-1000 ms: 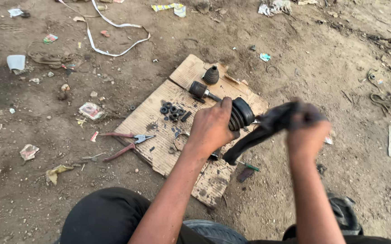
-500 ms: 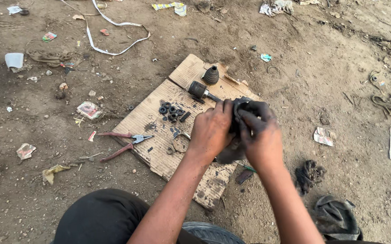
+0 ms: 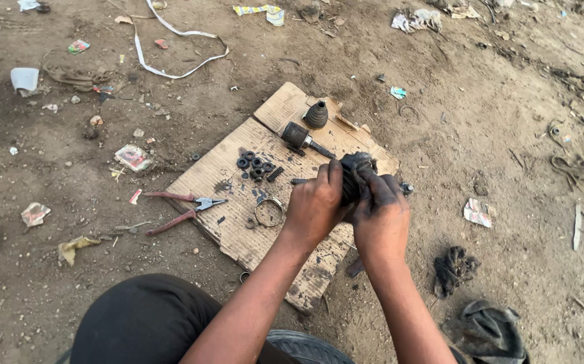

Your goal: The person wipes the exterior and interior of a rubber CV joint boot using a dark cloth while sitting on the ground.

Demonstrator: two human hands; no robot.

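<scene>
Bare cardboard [image 3: 221, 176] left of both hands, black bearing balls [image 3: 254, 166], spring [image 3: 275, 174] and metal ring [image 3: 269, 211] crowding its middle, red-handled pliers [image 3: 183, 208] at its left edge, open dirt [image 3: 508, 155] on the right

Views: you have only one, worn on your head
Facing: steeply down, over your forearms toward the cardboard sheet [image 3: 238, 195] on dirt
Nearness: close, your hands sit mid-frame

A flattened cardboard sheet [image 3: 218, 178] lies on the dirt ground [image 3: 521, 121], carrying a rubber boot [image 3: 316, 115], a short shaft [image 3: 302, 139], small black rings [image 3: 254, 165] and a wire clip [image 3: 268, 211]. Red-handled pliers [image 3: 181, 207] rest across the cardboard's left edge, and paper scraps [image 3: 133, 157] and a dark rag [image 3: 454, 268] dot the dirt around.
</scene>
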